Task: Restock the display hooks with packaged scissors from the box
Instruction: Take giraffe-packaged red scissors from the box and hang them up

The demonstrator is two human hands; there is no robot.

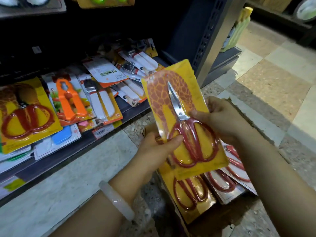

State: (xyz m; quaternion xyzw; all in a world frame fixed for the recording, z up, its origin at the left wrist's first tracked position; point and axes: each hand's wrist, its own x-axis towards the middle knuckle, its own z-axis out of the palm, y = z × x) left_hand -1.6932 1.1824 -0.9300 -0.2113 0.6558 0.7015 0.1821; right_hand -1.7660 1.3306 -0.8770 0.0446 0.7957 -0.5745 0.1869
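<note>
— What are the hands doing?
— The left hand (pixel 159 147) and right hand (pixel 220 117) each pinch a side of one yellow scissors pack (pixel 181 117), thumbs on top.
— Where is it?
— Above the box (pixel 229 218), where more packs lie. Farther off, another pack (pixel 25 115) rests on the shelf (pixel 56 156).

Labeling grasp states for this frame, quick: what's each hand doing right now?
Left hand: holding the scissors pack by its left edge, thumb on front.
Right hand: holding the same pack by its right edge.
</note>
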